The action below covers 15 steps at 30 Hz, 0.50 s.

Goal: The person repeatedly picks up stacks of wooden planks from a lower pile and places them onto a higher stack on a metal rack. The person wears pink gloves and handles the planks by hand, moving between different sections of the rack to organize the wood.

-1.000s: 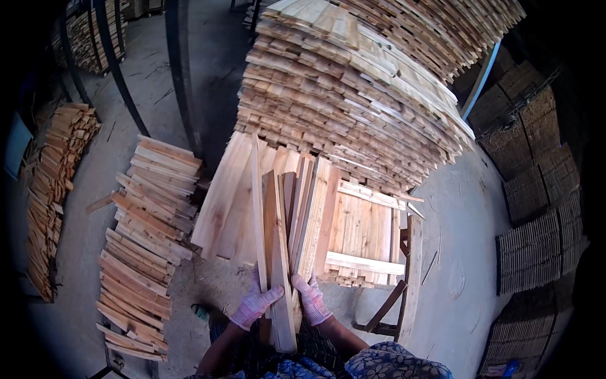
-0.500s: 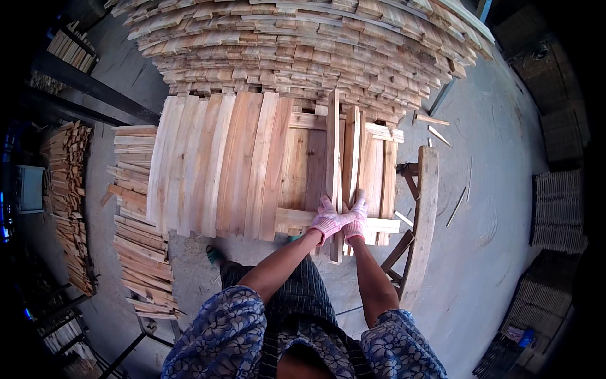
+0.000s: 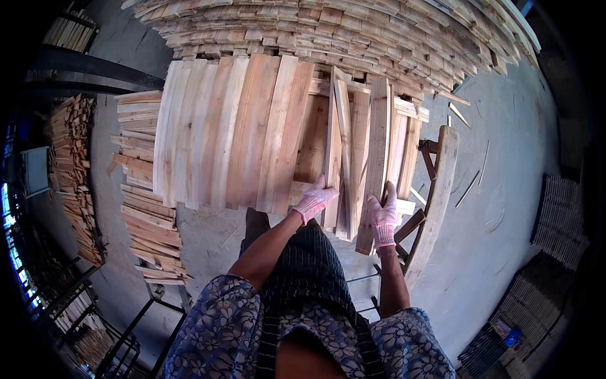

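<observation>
Both my hands wear pale pink knitted gloves. My left hand grips the lower part of a narrow wooden board that stands on edge, its fingers partly hidden behind the wood. To the right, my right hand holds the near end of another wooden board, thumb on its face and fingers along its right side. Loose boards lean at a slant between the two hands. Under them is a wooden frame with crosspieces. Left of my left hand, a row of boards lies side by side.
A high stack of boards rises behind the work. Shorter wood pieces are piled at the left. A wooden trestle stands close on the right, with thin offcuts on the floor beyond. Dark slatted stacks sit far right.
My hands have come apart, the right one moving right with a board. The bunched boards have spread, leaving a gap between them. The whole view has shifted slightly.
</observation>
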### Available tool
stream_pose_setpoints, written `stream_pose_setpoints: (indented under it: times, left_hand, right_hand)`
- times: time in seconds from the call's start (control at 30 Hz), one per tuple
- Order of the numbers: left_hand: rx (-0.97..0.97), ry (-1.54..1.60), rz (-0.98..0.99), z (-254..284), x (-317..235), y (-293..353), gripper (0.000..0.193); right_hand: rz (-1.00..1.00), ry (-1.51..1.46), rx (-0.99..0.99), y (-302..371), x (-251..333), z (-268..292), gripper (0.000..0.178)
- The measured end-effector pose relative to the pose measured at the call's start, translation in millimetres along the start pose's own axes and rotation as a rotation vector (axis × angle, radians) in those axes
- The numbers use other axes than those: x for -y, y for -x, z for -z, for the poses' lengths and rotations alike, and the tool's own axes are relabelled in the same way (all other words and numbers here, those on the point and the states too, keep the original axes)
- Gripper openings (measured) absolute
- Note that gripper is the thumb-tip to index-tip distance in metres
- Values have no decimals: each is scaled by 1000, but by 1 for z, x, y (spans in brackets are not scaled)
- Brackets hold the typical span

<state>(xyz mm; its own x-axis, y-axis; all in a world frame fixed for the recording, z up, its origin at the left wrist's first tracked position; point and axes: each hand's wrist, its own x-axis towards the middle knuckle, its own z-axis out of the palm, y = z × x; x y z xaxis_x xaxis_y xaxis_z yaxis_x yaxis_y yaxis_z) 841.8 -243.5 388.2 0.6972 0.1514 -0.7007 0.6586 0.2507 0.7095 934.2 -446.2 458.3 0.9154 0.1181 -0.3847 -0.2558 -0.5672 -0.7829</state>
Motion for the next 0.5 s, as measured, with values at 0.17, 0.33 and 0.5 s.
stream_pose_setpoints:
  times: [0.17, 0.33, 0.5]
  left_hand:
    - [-250, 130, 84, 70, 24, 72, 59]
    - [-638, -111, -279, 183, 43, 127, 70]
    - [-605, -890, 259, 230, 9, 125, 81]
  right_hand:
    - [-35, -236, 93, 42, 54, -63, 71]
    - [-35, -381, 238, 27, 63, -149, 63]
    - [-245, -391, 296, -8, 43, -194, 69]
